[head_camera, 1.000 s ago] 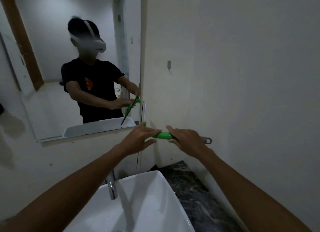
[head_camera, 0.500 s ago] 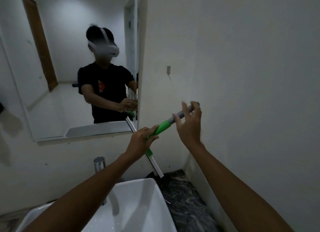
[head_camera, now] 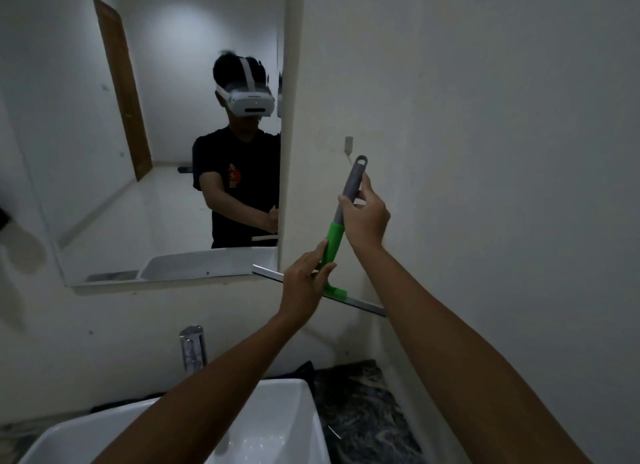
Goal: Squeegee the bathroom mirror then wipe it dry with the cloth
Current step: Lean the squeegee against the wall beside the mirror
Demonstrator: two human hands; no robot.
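The squeegee (head_camera: 334, 241) has a grey handle with a loop end, a green neck and a long metal blade. It stands nearly upright just right of the mirror (head_camera: 166, 144), blade down and roughly level near the mirror's lower right corner. My right hand (head_camera: 365, 217) grips the grey handle. My left hand (head_camera: 304, 285) holds the green neck just above the blade. The mirror hangs on the left wall part and reflects a person in a black shirt with a white headset. No cloth is in view.
A white basin (head_camera: 284, 425) sits below, with a chrome tap (head_camera: 192, 347) behind it. Dark marbled counter (head_camera: 363, 411) lies to its right. A small wall hook (head_camera: 348, 144) sits just above the handle's loop. The bare white wall fills the right side.
The squeegee has swung from lying sideways to standing upright, handle end raised toward the hook. My right hand rose with it. The blade turned from slanted to roughly level.
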